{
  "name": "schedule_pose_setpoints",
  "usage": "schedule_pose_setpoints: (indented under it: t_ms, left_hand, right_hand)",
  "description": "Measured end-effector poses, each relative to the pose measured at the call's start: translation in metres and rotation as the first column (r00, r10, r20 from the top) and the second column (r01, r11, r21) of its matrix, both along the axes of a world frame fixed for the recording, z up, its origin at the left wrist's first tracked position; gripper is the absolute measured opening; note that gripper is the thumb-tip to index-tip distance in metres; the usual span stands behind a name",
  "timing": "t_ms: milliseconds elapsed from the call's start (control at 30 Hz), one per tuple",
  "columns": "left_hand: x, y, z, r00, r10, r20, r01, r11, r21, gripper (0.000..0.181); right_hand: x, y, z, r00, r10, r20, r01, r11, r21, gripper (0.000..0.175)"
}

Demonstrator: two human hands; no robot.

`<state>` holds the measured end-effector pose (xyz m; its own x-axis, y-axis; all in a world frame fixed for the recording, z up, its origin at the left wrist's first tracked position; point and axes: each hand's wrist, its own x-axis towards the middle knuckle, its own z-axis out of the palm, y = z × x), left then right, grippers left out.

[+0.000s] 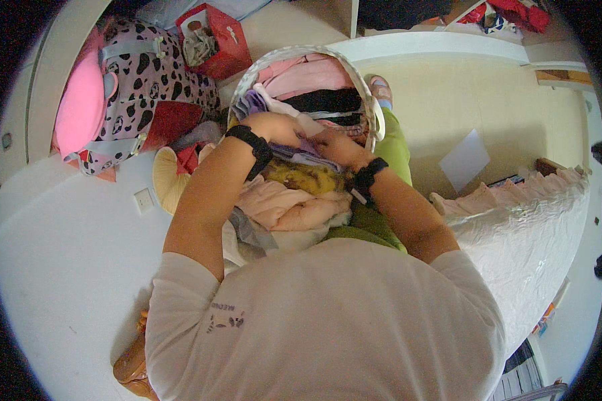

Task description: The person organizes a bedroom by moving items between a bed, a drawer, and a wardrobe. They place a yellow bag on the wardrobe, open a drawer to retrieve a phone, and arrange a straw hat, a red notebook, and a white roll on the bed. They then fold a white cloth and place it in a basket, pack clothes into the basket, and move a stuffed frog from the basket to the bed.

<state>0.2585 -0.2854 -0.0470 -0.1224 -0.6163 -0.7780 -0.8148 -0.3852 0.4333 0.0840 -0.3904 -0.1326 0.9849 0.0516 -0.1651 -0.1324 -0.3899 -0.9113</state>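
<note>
A tall round laundry basket (pixel 241 89) with a pale patterned rim stands before me, full of clothes. My left hand (pixel 276 128) and my right hand (pixel 345 149) meet over its near side. Between them is a folded purple cloth (pixel 308 148), with the fingers of both hands curled on it. A whitish cloth (pixel 308 123) lies close to the fingertips. Pink cloth (pixel 316 77) and black cloth (pixel 326 100) fill the far side of the basket. Nearer my body are a mustard-yellow cloth (pixel 301 178) and a pale pink garment (pixel 291 203). My forearms hide part of the pile.
At the left stand a cow-print storage bag (pixel 145 75), a pink cushion (pixel 80 105) and a red box (pixel 231 47). On the right is a covered table or bed edge (pixel 521 240). A white sheet of paper (pixel 464 160) lies beyond it. A wall socket (pixel 143 200) is at left.
</note>
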Motion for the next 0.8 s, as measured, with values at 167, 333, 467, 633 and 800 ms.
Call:
schedule_pose_setpoints:
  t_ms: [167,333,467,633,800]
  left_hand:
    - [-0.002,0.010,0.002,0.999,0.020,-0.049,-0.014,0.993,0.120,0.040]
    - [0.000,0.016,0.003,0.995,0.027,-0.098,-0.015,0.993,0.120,0.042]
    - [0.002,0.020,0.000,0.993,0.073,-0.091,-0.063,0.992,0.112,0.042]
    - [0.002,0.022,0.001,0.995,0.024,-0.102,-0.026,0.999,-0.024,0.041]
    - [0.000,0.020,0.002,0.996,-0.006,-0.086,0.006,1.000,0.004,0.040]
  right_hand:
    - [-0.013,0.009,0.020,1.000,0.010,0.022,-0.011,0.998,0.068,0.033]
    - [-0.013,0.010,0.010,0.995,0.087,-0.057,-0.083,0.994,0.073,0.032]
    - [-0.010,0.015,-0.002,0.996,0.076,-0.055,-0.072,0.995,0.067,0.034]
    - [-0.009,0.011,0.006,0.997,0.069,-0.016,-0.068,0.996,0.058,0.033]
    - [-0.013,0.009,0.018,0.990,0.092,-0.110,-0.089,0.996,0.027,0.032]
